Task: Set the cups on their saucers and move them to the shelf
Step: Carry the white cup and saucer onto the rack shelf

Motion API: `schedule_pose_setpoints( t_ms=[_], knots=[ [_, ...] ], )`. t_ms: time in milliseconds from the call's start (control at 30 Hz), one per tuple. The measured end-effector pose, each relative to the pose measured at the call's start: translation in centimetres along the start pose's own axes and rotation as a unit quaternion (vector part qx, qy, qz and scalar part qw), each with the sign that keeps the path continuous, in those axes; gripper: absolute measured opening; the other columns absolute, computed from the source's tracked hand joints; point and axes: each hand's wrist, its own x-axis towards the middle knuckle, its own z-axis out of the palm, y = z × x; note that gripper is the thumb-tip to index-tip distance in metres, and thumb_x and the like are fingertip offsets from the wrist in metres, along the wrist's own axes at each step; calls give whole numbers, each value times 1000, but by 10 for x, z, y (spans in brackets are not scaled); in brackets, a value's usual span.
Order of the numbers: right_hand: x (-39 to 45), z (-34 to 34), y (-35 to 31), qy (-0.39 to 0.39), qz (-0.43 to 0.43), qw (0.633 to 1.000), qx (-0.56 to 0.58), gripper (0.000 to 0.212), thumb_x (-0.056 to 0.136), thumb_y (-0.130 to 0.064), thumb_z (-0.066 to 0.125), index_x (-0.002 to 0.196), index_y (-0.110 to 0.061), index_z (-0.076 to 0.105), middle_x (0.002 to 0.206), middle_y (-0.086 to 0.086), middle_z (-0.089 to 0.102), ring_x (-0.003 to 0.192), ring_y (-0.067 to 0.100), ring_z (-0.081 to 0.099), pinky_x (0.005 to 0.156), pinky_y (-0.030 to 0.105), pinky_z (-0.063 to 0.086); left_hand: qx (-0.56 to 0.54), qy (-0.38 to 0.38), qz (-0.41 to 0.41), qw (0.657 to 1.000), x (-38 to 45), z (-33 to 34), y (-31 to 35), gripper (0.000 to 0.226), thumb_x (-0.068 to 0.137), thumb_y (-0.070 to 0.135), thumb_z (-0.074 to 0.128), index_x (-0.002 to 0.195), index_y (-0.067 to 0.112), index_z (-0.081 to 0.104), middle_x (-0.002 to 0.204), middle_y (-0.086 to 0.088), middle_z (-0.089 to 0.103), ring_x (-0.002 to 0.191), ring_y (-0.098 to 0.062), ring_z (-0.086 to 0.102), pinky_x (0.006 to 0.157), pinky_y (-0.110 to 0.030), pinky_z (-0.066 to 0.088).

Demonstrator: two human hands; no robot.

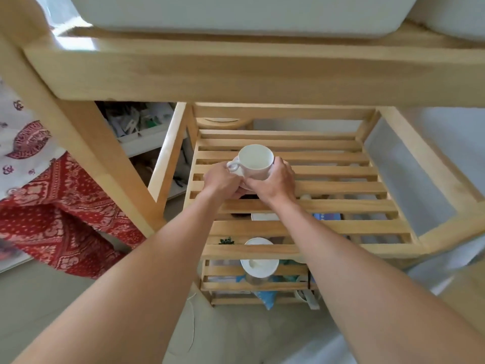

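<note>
White cup (256, 160) — upright, empty, its handle turned to the left; held over the middle slats of the wooden slatted shelf (328, 177), whether it rests on them cannot be told. Left hand (221, 178) — fingers curled in at the handle side, gripping from below and beside the cup. Right hand (273, 181) — wrapped round the cup's right wall, thumb at the rim. A sliver of white under the cup, between the two hands, is perhaps its saucer (246, 185); most of it is hidden by the fingers. Both forearms are bare and reach forward from the lower corners of the view.

Lower tier, seen through the slats — a second white saucer or plate (259, 266) with something pale on it, blue items beside it, and a small green sprig.

Above — a thick wooden top board (236, 74) carrying a white basin (236, 14). Left — red patterned cloth (60, 219) hanging by the frame's leg.
</note>
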Motion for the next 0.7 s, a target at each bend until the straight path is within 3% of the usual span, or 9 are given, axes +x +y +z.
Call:
schedule_pose_setpoints(
  t_ms=[100,233,300,400,533,633,700],
  knots=[
    [-5,-7,-3,-18,-3,1000,-10,86,63,-56,85,127,-9,51,124,6,54,117,27,53,95,40,48,27,24,12,999,-6,5,3,16,88,10,65,103,6,69,98,-15,74,84,-28,76,60,-30,64],
    [-22,-21,-3,-30,-8,999,-20,80,67,-48,84,128,-9,48,124,7,51,119,25,50,96,39,47,32,22,-18,999,-19,7,6,35,83,6,64,118,5,63,112,-15,68,84,-29,75,44,-22,58],
    [-32,-33,-1,-30,-14,999,-28,76,69,-44,83,127,-9,48,125,8,51,120,26,50,97,38,46,32,25,-33,999,-27,6,10,34,84,3,63,118,4,65,112,-15,69,87,-29,75,46,-23,58],
    [-48,-58,9,-40,-13,998,-44,74,78,-39,77,135,-7,44,136,10,47,127,27,45,104,36,41,31,40,-51,997,-37,8,15,37,86,-2,60,122,2,63,116,-16,68,94,-28,74,52,-24,56],
    [-70,-96,24,-42,-18,996,-80,72,83,-30,71,144,-8,39,146,8,41,134,26,40,109,35,36,58,64,-70,994,-44,14,15,47,88,-5,56,134,1,54,126,-17,60,100,-29,69,38,-19,46],
    [-85,-122,35,-40,-10,996,-81,68,82,-24,69,142,-10,40,146,8,40,135,26,39,108,36,37,63,78,-70,992,-48,15,10,42,85,-4,59,127,-1,58,124,-15,61,90,-25,65,53,-23,51],
    [-95,-140,42,-39,-5,996,-77,65,82,-22,68,140,-10,41,144,7,39,133,25,39,103,34,38,52,90,-84,991,-55,12,4,41,85,-3,61,126,-2,56,126,-14,59,95,-25,67,49,-24,50]
  ],
)
